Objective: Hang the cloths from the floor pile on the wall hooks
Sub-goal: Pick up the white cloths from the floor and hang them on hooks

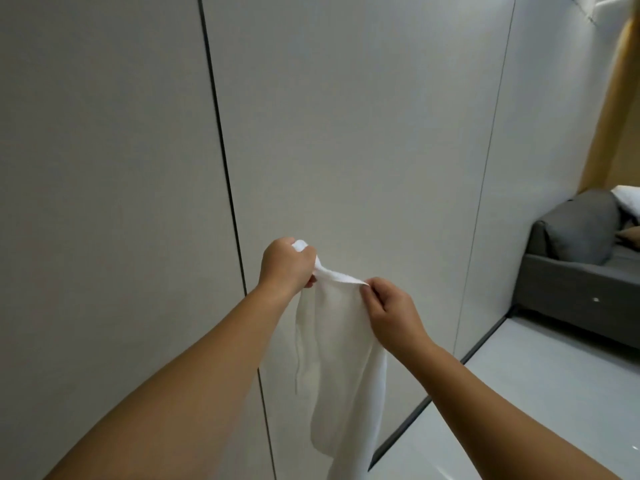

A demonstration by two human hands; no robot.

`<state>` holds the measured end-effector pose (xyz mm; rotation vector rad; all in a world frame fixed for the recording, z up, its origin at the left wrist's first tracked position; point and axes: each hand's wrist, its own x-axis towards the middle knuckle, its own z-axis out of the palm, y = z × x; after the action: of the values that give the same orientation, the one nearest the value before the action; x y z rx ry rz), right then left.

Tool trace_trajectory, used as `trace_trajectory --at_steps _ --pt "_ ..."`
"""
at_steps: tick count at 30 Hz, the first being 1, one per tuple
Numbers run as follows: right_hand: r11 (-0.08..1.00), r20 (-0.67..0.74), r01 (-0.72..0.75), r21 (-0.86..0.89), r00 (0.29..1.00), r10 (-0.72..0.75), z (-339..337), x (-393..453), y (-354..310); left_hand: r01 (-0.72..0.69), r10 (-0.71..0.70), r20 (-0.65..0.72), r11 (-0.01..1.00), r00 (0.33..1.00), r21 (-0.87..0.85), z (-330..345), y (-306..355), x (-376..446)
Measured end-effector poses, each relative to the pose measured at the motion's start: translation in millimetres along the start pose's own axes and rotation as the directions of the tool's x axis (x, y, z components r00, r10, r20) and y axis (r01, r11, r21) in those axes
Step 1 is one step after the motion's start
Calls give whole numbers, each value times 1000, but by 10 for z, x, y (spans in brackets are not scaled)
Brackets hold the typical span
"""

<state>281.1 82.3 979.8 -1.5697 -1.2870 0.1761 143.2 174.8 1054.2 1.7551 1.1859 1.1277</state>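
Observation:
A white cloth (337, 358) hangs in front of the pale wall, held up by its top edge. My left hand (285, 266) grips one bunched corner in a fist. My right hand (389, 311) pinches the top edge a little lower and to the right. The rest of the cloth droops down between my forearms toward the floor. No wall hook and no floor pile show in this view.
The grey panelled wall (346, 133) fills most of the view, with a dark vertical seam (221, 157) left of my hands. A grey sofa (581, 271) with cushions stands at the right. Glossy light floor (519, 410) lies at lower right.

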Motion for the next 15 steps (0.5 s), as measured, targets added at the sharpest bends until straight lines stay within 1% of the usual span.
trace_trajectory --at_steps 4,8,10,12,15 --pt "998 -5 41 -48 999 -42 -91 130 -162 52 -53 -4 998 999 -46 -35 -71 35" --pt "991 11 91 -103 996 -90 -159 230 -318 8 -5 65 999 998 -44 -103 -116 43" --pt "986 17 112 -127 994 -111 -187 267 -383 -71 67 74 996 995 51 -150 -127 18" --pt "979 23 133 -152 991 -132 -214 294 -444 -180 172 59 968 983 173 -189 -140 -13" --pt "972 38 159 -173 987 -154 -250 319 -529 -342 342 48 900 939 270 -227 -157 -55"
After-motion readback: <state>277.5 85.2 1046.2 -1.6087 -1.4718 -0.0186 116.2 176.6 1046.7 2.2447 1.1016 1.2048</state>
